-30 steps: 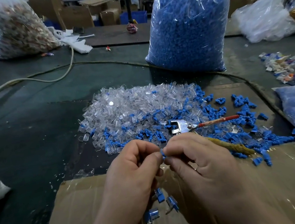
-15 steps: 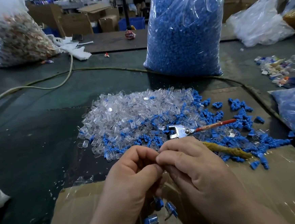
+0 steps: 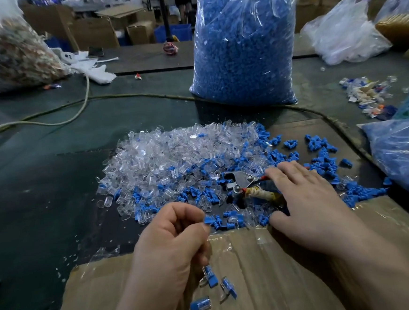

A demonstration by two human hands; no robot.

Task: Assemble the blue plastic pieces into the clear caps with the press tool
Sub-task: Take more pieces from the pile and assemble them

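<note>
A heap of clear caps (image 3: 174,157) mixed with loose blue pieces (image 3: 320,150) lies on the dark table. My left hand (image 3: 173,240) is curled and pinches a blue piece (image 3: 209,220) between thumb and forefinger; whether a clear cap sits on it is hidden. My right hand (image 3: 307,203) lies flat with spread fingers over the handles of the press tool (image 3: 242,181), whose metal head points left. Three assembled pieces (image 3: 209,276) rest on the cardboard below my left hand.
A tall bag of blue pieces (image 3: 243,44) stands behind the heap. A taped cardboard sheet (image 3: 269,272) covers the near table. A cord (image 3: 77,111) crosses the back. Another blue bag (image 3: 404,153) is at right, and a mixed-parts bag (image 3: 7,53) at far left.
My hands were together working one piece; they have separated. The right hand moved forward and right onto the press tool, while the left keeps the blue piece.
</note>
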